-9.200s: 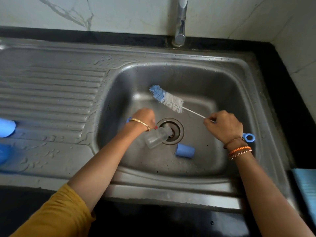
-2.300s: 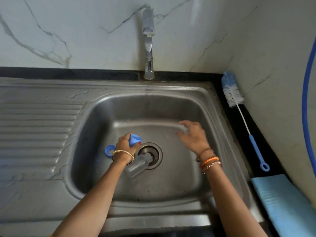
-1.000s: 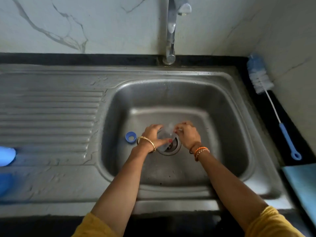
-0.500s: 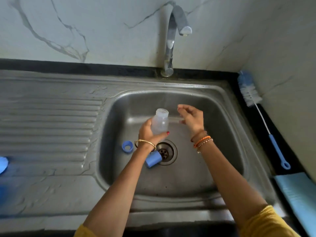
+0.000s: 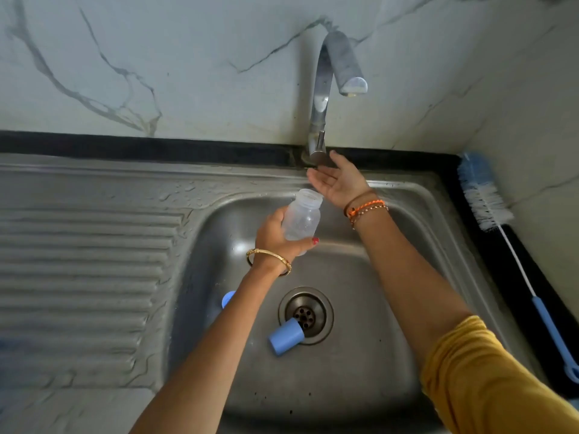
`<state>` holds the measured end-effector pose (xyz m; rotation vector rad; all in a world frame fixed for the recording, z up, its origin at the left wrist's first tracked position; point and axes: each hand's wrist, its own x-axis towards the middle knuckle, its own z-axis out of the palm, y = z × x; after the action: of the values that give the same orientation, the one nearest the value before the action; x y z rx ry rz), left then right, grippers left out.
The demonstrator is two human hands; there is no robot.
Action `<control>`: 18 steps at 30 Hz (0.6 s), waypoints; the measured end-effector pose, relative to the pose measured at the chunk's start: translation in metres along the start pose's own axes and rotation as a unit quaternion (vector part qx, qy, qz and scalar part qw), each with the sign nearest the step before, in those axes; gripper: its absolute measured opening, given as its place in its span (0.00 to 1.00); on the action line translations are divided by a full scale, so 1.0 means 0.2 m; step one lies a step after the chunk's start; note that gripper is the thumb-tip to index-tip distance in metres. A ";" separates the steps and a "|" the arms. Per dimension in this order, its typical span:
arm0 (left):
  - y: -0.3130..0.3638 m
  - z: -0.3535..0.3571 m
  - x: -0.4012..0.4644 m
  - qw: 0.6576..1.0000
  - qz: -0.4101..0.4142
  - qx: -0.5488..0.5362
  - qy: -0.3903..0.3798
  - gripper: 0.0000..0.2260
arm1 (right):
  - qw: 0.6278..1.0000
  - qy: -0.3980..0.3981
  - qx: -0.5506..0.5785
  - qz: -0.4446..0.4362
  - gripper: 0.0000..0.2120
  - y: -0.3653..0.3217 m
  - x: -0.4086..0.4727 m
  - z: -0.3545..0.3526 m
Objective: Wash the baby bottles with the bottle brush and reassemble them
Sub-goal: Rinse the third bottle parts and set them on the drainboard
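Steel sink [image 5: 438, 233]: left hand [image 5: 275, 236] grips the clear baby bottle [image 5: 302, 219] upright above the basin, fingers curled round it. Right hand [image 5: 338, 180], fingers straight and loosely spread, at tap [image 5: 319, 120] base. Bottle brush [image 5: 488, 205] on right counter; blue cap [image 5: 286, 336] beside drain [image 5: 308, 311].

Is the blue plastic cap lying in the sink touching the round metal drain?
Touching. The head view shows the blue plastic cap lying on its side, its open end overlapping the rim of the round metal drain, no gap between them.

Blue ring [image 5: 228, 298], perhaps, behind left forearm.
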<state>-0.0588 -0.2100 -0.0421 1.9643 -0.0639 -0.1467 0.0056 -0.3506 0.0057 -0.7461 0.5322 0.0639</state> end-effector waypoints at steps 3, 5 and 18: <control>0.02 0.01 0.02 1.000 -0.019 -0.017 -0.002 0.25 | 1.000 -0.014 0.026 0.010 0.12 -0.03 0.05 0.08; 0.03 0.02 0.04 0.999 -0.025 -0.021 -0.001 0.24 | 0.999 -0.013 0.038 0.010 0.09 -0.04 0.08 0.10; 0.04 0.05 0.05 0.999 -0.036 -0.010 0.006 0.26 | 0.997 -0.010 0.075 0.019 0.04 -0.06 0.11 0.09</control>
<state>-0.0509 -0.2232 -0.0395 1.9489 0.0163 -0.1819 0.0363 -0.3504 0.0141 -0.5881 0.5257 0.0654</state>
